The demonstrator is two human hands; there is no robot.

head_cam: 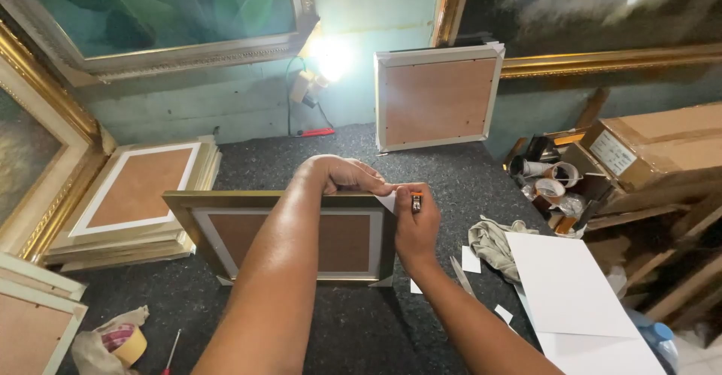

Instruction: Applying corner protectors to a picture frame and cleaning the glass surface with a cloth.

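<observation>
A gold picture frame (197, 208) lies face down on the dark felt table (353, 330), its brown backing board bordered in white. My left hand (342, 175) presses flat on the frame's far right corner. My right hand (416, 226) is closed on a small utility knife (416, 201) held at that same corner, beside a white paper tab sticking out. Small white paper offcuts lie near the frame's right side.
A stack of face-down frames (131, 202) lies at left, another white frame (438, 100) leans on the back wall by a bright lamp (329, 59). White boards (571, 285) and a rag (492, 241) lie at right, cardboard boxes beyond. A tape roll (129, 343) and a screwdriver sit at front left.
</observation>
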